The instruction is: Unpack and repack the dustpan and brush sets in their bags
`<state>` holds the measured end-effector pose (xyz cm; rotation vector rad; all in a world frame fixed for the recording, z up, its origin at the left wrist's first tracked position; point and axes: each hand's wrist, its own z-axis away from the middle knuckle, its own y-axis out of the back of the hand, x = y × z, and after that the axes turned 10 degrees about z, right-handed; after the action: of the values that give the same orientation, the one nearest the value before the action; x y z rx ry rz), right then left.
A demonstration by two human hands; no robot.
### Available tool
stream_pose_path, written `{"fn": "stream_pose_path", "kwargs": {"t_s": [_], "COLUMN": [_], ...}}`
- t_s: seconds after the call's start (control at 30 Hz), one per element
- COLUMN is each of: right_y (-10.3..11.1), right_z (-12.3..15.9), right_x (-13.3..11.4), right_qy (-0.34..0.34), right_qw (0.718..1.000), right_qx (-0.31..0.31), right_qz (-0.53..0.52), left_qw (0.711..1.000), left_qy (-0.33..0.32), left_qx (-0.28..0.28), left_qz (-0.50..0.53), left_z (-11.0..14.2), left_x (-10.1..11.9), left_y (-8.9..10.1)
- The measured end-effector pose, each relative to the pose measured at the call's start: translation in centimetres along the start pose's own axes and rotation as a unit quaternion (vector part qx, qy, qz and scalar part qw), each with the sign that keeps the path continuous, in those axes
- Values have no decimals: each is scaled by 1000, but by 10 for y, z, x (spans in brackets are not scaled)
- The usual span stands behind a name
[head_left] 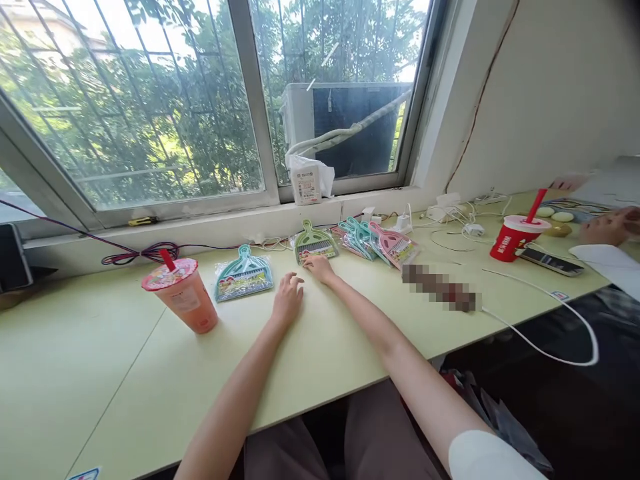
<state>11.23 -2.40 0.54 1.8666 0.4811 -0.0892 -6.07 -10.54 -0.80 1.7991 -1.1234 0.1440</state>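
My right hand [320,268] is at the near edge of a green mini dustpan and brush set [313,241] in clear wrapping. Its fingers are closed on the edge; the thumb's grip is hard to see. My left hand [289,297] hovers over or rests on the table just left of it, fingers apart and loosely bent, holding nothing. Left of that hand lies a blue-green wrapped dustpan set [245,275]. To the right, another teal set [361,237] and a pink set [395,245] overlap in a pile.
A pink drink cup [187,300] with a red straw stands at left. At right are a red cup [517,239], a phone [553,259], white cables [473,228] and another person's hand [607,227]. A tissue pack [307,183] sits on the sill.
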Motion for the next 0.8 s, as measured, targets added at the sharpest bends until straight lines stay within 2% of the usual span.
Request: {"fn": "stream_pose_path", "kwargs": {"t_s": [0.07,0.17,0.23,0.27,0.37,0.4,0.47,0.57,0.63,0.7,0.8], "right_y": [5,12,14,15,20,22,27,33,36,38,41], "right_z": [8,29,49,60,92,101,115,124,125,125,122], "right_x": [7,11,4,-2,-25,-33,-47,-57,-58,-55,-46], "right_qy": [0,-8,1,11,70,102,175,279,320,327,258], "right_qw": [999,989,975,968,957,957,959,951,940,938,962], "right_qx": [14,68,109,124,136,128,112,110,117,112,91], "right_qz": [-46,-131,-192,-217,-246,-239,-194,-70,0,29,10], "left_qw": [990,938,886,853,742,720,712,731,732,722,698], "left_qy": [92,226,303,342,431,436,420,397,380,354,327], "left_qx": [15,86,111,106,50,31,23,58,83,116,167], "left_qz": [106,250,334,380,511,539,562,552,559,583,615], "left_z": [-5,-15,-22,-25,-27,-26,-22,-16,-14,-15,-17], "left_x": [-7,-12,-11,-9,1,4,9,13,14,14,11], "left_y": [-3,-2,3,6,12,13,12,7,4,2,4]}}
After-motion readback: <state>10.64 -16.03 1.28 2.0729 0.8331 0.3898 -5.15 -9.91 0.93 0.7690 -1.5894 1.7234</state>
